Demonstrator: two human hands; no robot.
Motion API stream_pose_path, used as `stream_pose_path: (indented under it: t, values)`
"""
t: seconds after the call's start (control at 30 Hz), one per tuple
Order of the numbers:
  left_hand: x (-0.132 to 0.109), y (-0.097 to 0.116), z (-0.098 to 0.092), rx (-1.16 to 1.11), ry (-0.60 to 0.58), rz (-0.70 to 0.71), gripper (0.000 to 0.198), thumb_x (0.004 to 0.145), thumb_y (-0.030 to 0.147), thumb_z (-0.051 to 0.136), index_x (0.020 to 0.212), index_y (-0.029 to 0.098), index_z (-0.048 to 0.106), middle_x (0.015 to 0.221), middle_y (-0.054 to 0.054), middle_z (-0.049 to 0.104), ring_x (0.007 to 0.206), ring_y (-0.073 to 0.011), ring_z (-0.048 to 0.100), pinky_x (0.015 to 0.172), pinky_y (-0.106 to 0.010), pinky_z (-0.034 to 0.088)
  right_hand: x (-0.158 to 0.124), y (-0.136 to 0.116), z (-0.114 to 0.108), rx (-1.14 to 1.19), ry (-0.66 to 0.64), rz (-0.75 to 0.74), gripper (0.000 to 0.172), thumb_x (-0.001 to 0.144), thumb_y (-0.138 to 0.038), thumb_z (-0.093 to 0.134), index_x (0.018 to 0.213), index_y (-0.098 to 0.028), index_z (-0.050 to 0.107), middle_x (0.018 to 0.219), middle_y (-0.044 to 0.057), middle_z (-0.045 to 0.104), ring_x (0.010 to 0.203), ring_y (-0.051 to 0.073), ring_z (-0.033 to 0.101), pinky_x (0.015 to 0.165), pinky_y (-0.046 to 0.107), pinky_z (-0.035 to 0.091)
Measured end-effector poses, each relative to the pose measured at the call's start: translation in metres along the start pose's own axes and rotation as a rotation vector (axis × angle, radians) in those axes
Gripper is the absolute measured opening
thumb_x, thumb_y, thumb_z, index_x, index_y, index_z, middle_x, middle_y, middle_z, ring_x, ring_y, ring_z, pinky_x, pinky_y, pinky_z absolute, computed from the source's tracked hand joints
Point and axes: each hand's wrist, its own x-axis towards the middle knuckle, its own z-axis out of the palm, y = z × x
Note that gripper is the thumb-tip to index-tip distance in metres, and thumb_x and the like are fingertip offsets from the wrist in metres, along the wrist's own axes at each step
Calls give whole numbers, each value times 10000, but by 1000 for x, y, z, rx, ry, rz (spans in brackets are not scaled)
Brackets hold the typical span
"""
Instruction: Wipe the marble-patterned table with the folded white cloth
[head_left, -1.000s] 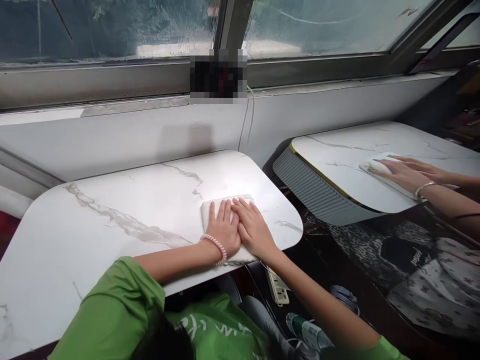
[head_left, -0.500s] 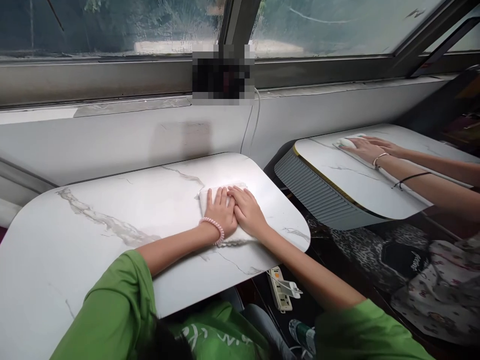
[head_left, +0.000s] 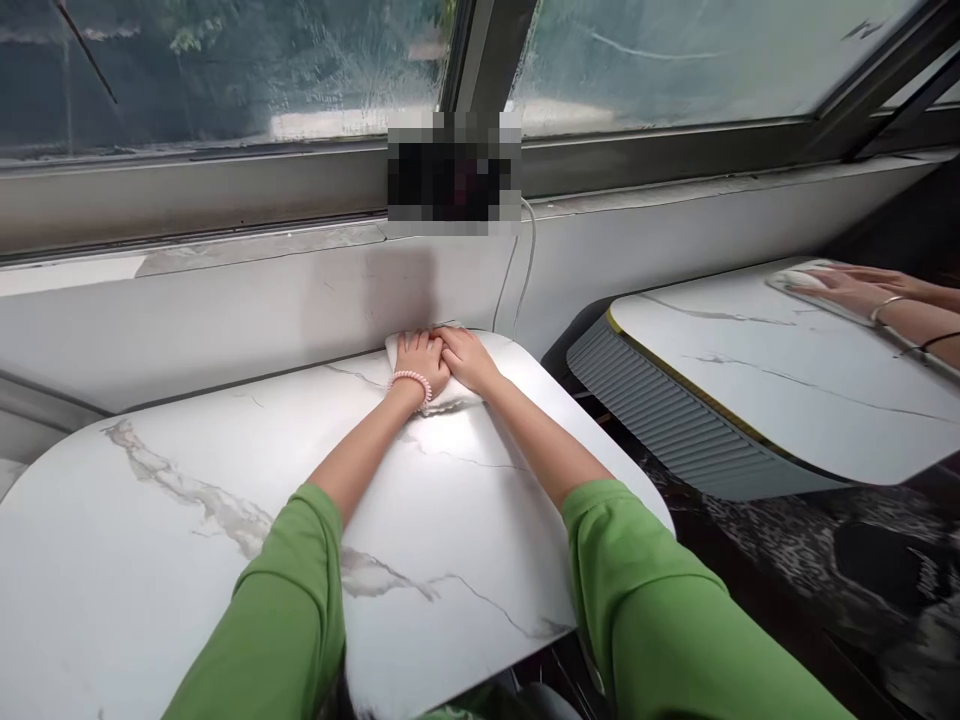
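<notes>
A folded white cloth [head_left: 454, 400] lies on the white marbled tabletop [head_left: 465, 520], close to its far edge by the wall. My left hand [head_left: 422, 365] rests flat on the cloth with its fingers stretched out, a pink coil band around the wrist. Beside it, touching and partly overlapping it, my right hand [head_left: 466, 358] also presses down flat, fingers extended toward the wall. Both palms hide much of the cloth. Neither hand is closed around it.
At the right, another person's hands [head_left: 862, 290] lie on a pale cloth [head_left: 780, 281] on a second marbled table [head_left: 750, 370] with a ribbed side. A low wall [head_left: 247, 320] and windows stand behind. A white cable [head_left: 531, 260] hangs down the wall.
Both my hands and the cloth have slid away from me, toward the table's far edge, my arms now straighter. The other person's hands have moved farther along their table, away to the right.
</notes>
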Motion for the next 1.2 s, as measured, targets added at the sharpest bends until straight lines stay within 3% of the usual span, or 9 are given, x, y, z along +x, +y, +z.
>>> stream_pose_path:
  t: [0.2, 0.43, 0.6, 0.83, 0.93, 1.07, 1.2]
  values:
    - [2, 1, 4, 6, 26, -18, 452, 975, 245, 325, 1369, 133, 516, 1507, -123, 445, 1425, -248, 340, 1227, -471, 134, 4, 6, 2, -34, -17, -30, 425, 819, -176, 321, 1149, -163, 588, 1200, 126, 667, 1124, 267, 580, 1030, 452, 400]
    - [-29, 21, -2, 9, -2, -79, 514, 982, 243, 324, 1456, 71, 425, 1556, -156, 371, 1464, -258, 286, 1237, -477, 118, -22, -9, -5, -10, -33, -39, 454, 817, -167, 338, 1189, -149, 599, 1321, 132, 624, 1288, 266, 513, 1103, 476, 361]
    - [-79, 41, -5, 17, -19, -63, 530, 978, 254, 339, 1463, 55, 417, 1572, -172, 331, 1475, -286, 260, 1233, -503, 124, -72, -35, -16, -13, -45, -18, 472, 839, -169, 340, 1241, -157, 588, 1393, 123, 579, 1356, 257, 469, 1140, 502, 334]
    - [-198, 71, -14, 11, -27, 132, 568, 964, 311, 390, 1464, 41, 411, 1554, -212, 343, 1462, -337, 279, 1208, -541, 183, -193, -105, -35, -22, -20, -14, 466, 928, -210, 331, 1353, -159, 516, 1464, 117, 514, 1413, 237, 407, 1179, 525, 298]
    - [-235, 81, -17, 13, -23, 200, 588, 960, 343, 409, 1466, 43, 407, 1550, -219, 347, 1460, -350, 278, 1201, -550, 185, -231, -131, -41, -30, 16, 24, 457, 941, -207, 326, 1361, -177, 505, 1461, 120, 515, 1411, 246, 410, 1170, 551, 307]
    - [-257, 84, -22, 9, -40, 239, 600, 961, 357, 407, 1473, 45, 398, 1558, -220, 329, 1470, -356, 250, 1200, -553, 163, -251, -149, -44, -33, 29, 37, 462, 927, -185, 330, 1357, -181, 497, 1458, 121, 517, 1411, 254, 409, 1161, 562, 320]
    - [-257, 82, -27, 3, -101, 250, 604, 973, 348, 371, 1484, 24, 374, 1562, -239, 302, 1470, -366, 241, 1196, -564, 166, -248, -152, -45, -50, 23, 35, 458, 899, -171, 339, 1324, -157, 511, 1431, 136, 542, 1386, 263, 442, 1150, 562, 335]
